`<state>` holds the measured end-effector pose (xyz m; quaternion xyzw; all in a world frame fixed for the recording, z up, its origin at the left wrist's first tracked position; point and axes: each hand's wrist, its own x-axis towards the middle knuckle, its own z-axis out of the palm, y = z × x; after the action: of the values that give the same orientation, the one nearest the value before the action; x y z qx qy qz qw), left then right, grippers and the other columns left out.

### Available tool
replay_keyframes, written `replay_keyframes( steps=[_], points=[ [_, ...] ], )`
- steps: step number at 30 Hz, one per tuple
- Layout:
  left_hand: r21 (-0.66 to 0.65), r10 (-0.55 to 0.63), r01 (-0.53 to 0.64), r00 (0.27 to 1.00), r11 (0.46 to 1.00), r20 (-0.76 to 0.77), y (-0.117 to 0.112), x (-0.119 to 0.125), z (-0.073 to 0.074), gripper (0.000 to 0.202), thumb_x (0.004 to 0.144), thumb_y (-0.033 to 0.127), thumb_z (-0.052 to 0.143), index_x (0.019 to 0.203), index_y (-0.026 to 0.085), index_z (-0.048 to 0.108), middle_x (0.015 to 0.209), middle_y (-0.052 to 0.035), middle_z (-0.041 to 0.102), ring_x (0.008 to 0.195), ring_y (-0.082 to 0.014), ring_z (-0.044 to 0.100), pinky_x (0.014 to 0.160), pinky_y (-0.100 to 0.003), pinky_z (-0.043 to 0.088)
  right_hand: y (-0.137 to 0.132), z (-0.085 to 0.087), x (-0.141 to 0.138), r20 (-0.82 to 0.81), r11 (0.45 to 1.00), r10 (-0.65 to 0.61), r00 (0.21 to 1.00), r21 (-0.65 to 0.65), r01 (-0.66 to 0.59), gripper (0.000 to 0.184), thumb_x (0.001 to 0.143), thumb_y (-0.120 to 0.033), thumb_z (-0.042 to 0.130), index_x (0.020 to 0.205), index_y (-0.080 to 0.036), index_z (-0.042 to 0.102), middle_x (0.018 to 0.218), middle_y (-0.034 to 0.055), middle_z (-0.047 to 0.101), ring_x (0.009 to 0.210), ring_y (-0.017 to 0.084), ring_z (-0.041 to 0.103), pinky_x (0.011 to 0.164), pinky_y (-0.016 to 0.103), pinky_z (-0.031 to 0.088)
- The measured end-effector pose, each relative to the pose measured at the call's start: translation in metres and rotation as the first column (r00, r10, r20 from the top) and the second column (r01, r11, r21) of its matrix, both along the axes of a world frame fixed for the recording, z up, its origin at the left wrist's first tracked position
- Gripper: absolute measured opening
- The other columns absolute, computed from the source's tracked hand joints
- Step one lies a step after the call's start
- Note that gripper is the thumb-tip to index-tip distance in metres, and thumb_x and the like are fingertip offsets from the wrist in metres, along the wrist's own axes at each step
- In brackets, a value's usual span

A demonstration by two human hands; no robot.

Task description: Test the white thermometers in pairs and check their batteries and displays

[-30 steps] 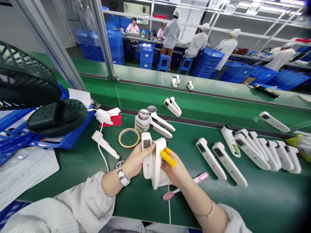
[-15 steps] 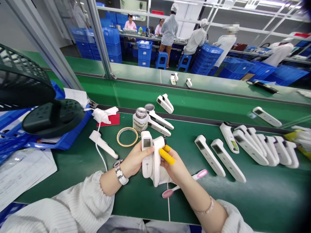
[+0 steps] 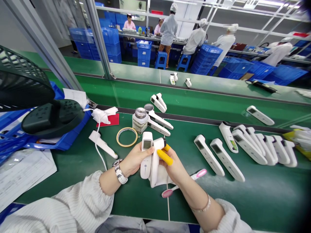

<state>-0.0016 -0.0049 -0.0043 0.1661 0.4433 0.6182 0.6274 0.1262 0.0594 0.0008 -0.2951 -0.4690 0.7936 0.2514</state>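
Fingers (image 3: 147, 152) of the left hand (image 3: 131, 161) pinch a white device (image 3: 146, 168); on the right hand (image 3: 175, 165), yellow-covered fingers (image 3: 165, 157) grip a second device (image 3: 154, 171) just right.

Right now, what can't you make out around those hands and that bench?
Head view:
Left hand: most fingers hidden behind the held white devices.
Pink-ended tool: middle hidden by the right forearm.
Fan: cut off by the left edge.
Printed paper: text too small and faint.
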Motion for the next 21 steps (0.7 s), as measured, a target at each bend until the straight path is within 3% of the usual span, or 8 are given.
replay_keyframes(
  steps=[4,7,10,14,17,19,21],
  points=[
    [0.013,0.022,-0.022,1.0,1.0,-0.007,0.002,0.002,0.001,0.034,0.068,0.033,0.072,0.095,0.016,0.059,0.09,-0.0058,0.066,0.079,-0.017,0.061,0.075,-0.031,0.047,0.01,-0.003,0.003,0.031,0.997,0.041,0.999,0.069,-0.044,0.024,0.076,-0.033,0.065,0.096,-0.022,0.06,0.091,0.0014,0.063,0.083,0.019,0.059,0.077,0.032,0.048],
    [0.021,0.021,-0.022,0.999,1.0,0.049,0.003,0.004,0.0,0.034,0.069,0.034,0.071,0.094,0.013,0.061,0.083,-0.006,0.067,0.071,-0.0151,0.061,0.069,-0.028,0.047,0.019,-0.004,0.006,0.136,0.957,0.058,0.989,0.275,-0.094,0.022,0.077,-0.035,0.064,0.091,-0.019,0.06,0.083,0.0016,0.062,0.08,0.019,0.058,0.075,0.031,0.046],
    [0.039,0.012,-0.018,0.991,0.999,0.136,0.004,0.004,-0.002,0.035,0.067,0.029,0.074,0.095,0.012,0.062,0.081,-0.0061,0.067,0.069,-0.014,0.061,0.066,-0.026,0.047,0.023,-0.003,0.008,0.253,0.853,-0.045,0.966,0.513,-0.095,0.021,0.074,-0.037,0.064,0.08,-0.017,0.061,0.074,0.0014,0.061,0.071,0.017,0.056,0.068,0.03,0.044],
    [0.087,0.044,-0.06,0.983,0.994,0.176,0.006,0.0,-0.003,0.034,0.068,0.026,0.073,0.097,0.012,0.061,0.082,-0.0075,0.068,0.071,-0.0153,0.062,0.069,-0.027,0.049,0.039,0.003,0.002,0.316,0.69,-0.167,0.934,0.714,-0.118,0.024,0.076,-0.04,0.06,0.069,-0.017,0.06,0.068,0.002,0.062,0.065,0.018,0.057,0.063,0.029,0.045],
    [0.064,0.128,-0.151,0.954,0.986,0.271,0.009,-0.003,-0.003,0.033,0.07,0.025,0.07,0.098,0.013,0.059,0.087,-0.01,0.069,0.076,-0.0183,0.064,0.073,-0.031,0.05,0.077,0.01,-0.02,0.313,0.565,-0.334,0.889,0.822,-0.077,0.032,0.082,-0.042,0.048,0.091,-0.017,0.064,0.09,0.0072,0.067,0.083,0.022,0.061,0.074,0.034,0.048],
    [0.046,0.158,-0.181,0.936,0.982,0.315,0.01,-0.004,-0.003,0.032,0.071,0.024,0.07,0.098,0.013,0.058,0.087,-0.0102,0.07,0.075,-0.0187,0.065,0.073,-0.032,0.05,0.111,0.015,-0.044,0.324,0.529,-0.434,0.841,0.847,-0.054,0.037,0.086,-0.04,0.041,0.107,-0.015,0.058,0.108,0.011,0.063,0.099,0.024,0.058,0.085,0.037,0.045],
    [0.044,0.152,-0.176,0.932,0.983,0.328,0.011,-0.004,-0.003,0.031,0.07,0.024,0.07,0.097,0.013,0.058,0.084,-0.0103,0.07,0.074,-0.0188,0.065,0.072,-0.032,0.05,0.144,0.016,-0.074,0.39,0.508,-0.485,0.782,0.854,-0.111,0.034,0.084,-0.034,0.049,0.109,-0.014,0.058,0.113,0.0123,0.061,0.103,0.024,0.056,0.092,0.039,0.042]
  ],
)
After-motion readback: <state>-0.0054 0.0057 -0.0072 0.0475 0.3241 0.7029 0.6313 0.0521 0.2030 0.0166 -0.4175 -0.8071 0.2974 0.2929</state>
